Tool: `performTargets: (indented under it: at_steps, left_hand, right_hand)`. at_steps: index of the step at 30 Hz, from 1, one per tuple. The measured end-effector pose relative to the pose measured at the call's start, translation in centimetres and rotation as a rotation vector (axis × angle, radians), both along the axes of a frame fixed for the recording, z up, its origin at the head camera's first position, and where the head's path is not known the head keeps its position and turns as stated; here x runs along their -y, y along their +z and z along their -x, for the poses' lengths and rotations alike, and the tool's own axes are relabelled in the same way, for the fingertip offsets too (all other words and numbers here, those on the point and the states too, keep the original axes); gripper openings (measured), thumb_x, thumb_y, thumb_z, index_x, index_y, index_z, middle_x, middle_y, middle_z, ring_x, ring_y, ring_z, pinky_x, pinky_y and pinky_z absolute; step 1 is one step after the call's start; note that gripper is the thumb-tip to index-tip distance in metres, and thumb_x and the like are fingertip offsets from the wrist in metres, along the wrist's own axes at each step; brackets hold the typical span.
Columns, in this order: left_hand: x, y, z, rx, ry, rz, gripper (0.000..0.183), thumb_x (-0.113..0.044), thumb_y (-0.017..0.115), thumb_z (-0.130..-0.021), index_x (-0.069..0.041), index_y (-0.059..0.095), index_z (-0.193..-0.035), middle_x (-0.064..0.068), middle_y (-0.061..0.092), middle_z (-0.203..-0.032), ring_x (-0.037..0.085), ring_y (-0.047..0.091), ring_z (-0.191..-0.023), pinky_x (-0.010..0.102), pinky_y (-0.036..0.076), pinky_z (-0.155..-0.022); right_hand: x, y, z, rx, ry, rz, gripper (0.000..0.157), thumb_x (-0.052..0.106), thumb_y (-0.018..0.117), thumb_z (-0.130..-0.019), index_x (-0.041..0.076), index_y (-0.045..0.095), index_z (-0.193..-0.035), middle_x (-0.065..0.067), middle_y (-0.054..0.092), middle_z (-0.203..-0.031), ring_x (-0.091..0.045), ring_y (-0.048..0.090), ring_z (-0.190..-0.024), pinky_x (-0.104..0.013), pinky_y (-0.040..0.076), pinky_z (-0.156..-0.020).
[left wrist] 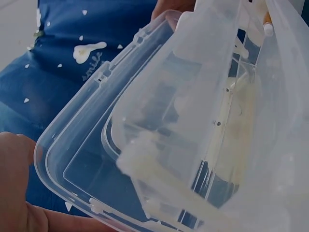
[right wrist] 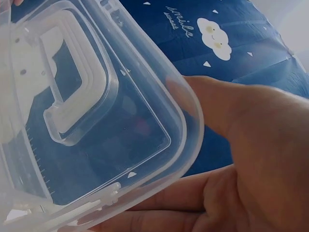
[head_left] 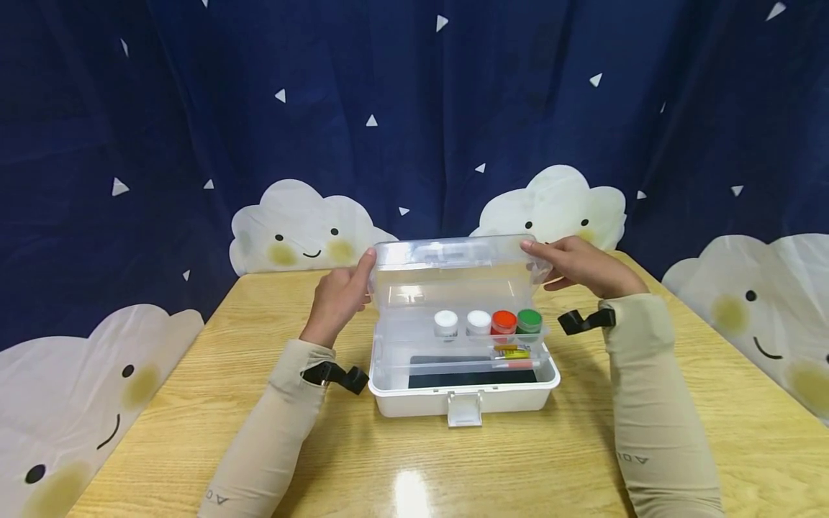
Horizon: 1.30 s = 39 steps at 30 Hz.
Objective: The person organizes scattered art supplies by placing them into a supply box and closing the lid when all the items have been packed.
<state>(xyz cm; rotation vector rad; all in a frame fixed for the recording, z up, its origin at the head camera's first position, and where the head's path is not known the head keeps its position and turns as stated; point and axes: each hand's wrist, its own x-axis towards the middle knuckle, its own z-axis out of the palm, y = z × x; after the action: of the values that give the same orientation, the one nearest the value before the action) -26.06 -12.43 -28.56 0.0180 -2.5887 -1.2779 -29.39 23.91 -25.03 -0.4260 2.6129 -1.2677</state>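
Observation:
A white plastic storage box [head_left: 414, 406] stands on the table with its clear lid [head_left: 447, 253] raised at the back. My left hand [head_left: 338, 298] holds the lid's left corner; in the left wrist view, the thumb side of that hand [left wrist: 14, 176] meets the lid's rim [left wrist: 44, 157]. At the opposite corner my right hand [head_left: 586, 267] grips the lid, thumb on the near side. The right wrist view shows its fingers [right wrist: 178, 193] under the edge and the lid's white handle [right wrist: 89, 92]. In a translucent tray sit two white-capped jars [head_left: 445, 323], a red one [head_left: 504, 321] and a green one [head_left: 529, 321].
Below the tray lie a dark flat object [head_left: 447, 378] and small yellow and orange items [head_left: 516, 354]. A white latch [head_left: 464, 410] hangs on the box's front. The wooden table [head_left: 272, 309] ends at a dark blue curtain [head_left: 363, 72] with clouds.

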Motion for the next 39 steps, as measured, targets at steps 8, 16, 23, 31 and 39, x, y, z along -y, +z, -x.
performTargets:
  at_steps: [8,16,23,31,39]
  left_hand:
    - [0.4,0.0,-0.1,-0.01,-0.008,0.04,0.074,-0.075,0.033,-0.076,-0.012,0.07,-0.087,0.006,0.066,-0.072,0.014,0.063,-0.058,0.031,0.046,-0.055]
    - [0.4,0.0,0.1,-0.025,-0.031,-0.017,0.075,-0.074,0.038,-0.075,-0.006,0.067,-0.072,0.01,0.065,-0.071,0.019,0.064,-0.063,0.03,0.048,-0.057]
    - [0.5,-0.5,0.4,-0.003,-0.073,-0.048,0.074,-0.073,0.042,-0.075,-0.002,0.063,-0.071,0.011,0.063,-0.079,0.019,0.059,-0.07,0.032,0.045,-0.06]
    - [1.1,-1.0,1.2,0.05,-0.146,-0.168,0.071,-0.072,0.05,-0.07,-0.007,0.07,-0.093,0.008,0.059,-0.093,0.022,0.059,-0.085,0.032,0.049,-0.074]
    - [1.3,-1.4,1.6,0.057,-0.214,-0.207,0.071,-0.07,0.054,-0.071,-0.013,0.065,-0.111,0.0,0.059,-0.11,0.022,0.055,-0.095,0.03,0.049,-0.08]
  right_hand:
    - [-0.1,0.1,-0.1,-0.029,0.062,-0.036,0.065,0.055,0.042,-0.088,-0.002,0.057,-0.116,-0.016,0.056,-0.118,-0.028,0.056,-0.103,-0.045,0.045,-0.088]
    - [-0.3,0.0,0.0,-0.074,0.03,-0.067,0.065,0.056,0.044,-0.086,0.0,0.06,-0.115,-0.014,0.059,-0.114,-0.026,0.056,-0.101,-0.047,0.042,-0.09]
    - [-0.3,-0.5,0.4,-0.102,-0.007,-0.085,0.06,0.059,0.047,-0.083,0.009,0.063,-0.113,-0.007,0.061,-0.112,-0.024,0.057,-0.1,-0.049,0.041,-0.09]
    - [-0.3,-0.8,0.7,-0.112,0.004,-0.068,0.057,0.056,0.048,-0.084,0.008,0.064,-0.11,-0.008,0.062,-0.11,-0.024,0.056,-0.102,-0.046,0.041,-0.09]
    - [-0.5,-1.3,1.1,-0.112,0.017,-0.039,0.051,0.05,0.049,-0.087,0.007,0.064,-0.11,-0.009,0.06,-0.112,-0.022,0.053,-0.104,-0.046,0.041,-0.09]
